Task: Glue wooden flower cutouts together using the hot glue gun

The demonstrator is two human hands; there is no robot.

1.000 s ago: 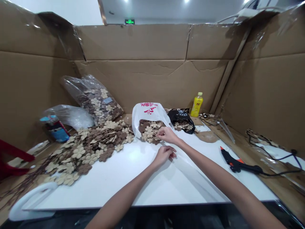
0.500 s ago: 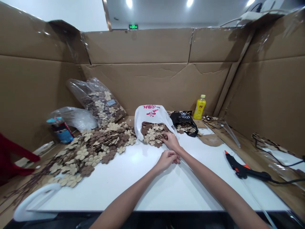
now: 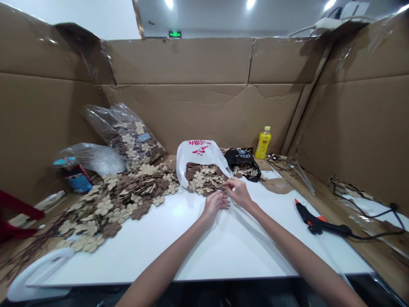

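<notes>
My right hand (image 3: 239,193) is closed in a pinch just in front of the white plastic bag (image 3: 200,153); whatever lies between its fingertips is too small to make out. Close beside it, my left hand (image 3: 214,207) has its fingers curled towards the right fingertips, so its grasp is partly hidden. Brown and beige flower-shaped pieces (image 3: 204,179) spill from the mouth of the white bag, right behind both hands. A large loose heap of the same flower pieces (image 3: 128,198) covers the left of the white table (image 3: 153,251).
At the back are a clear bag of flower pieces (image 3: 136,140), a black bag (image 3: 241,160) and a yellow bottle (image 3: 263,143). A black glue gun (image 3: 319,221) with a cord lies on the right. Cardboard walls (image 3: 179,111) surround the table; a white handle (image 3: 41,273) juts out at front left.
My right hand has drawn back from the pieces at the bag's mouth. My left hand has moved up to it, its fingers less tightly curled. The view has shifted slightly right.
</notes>
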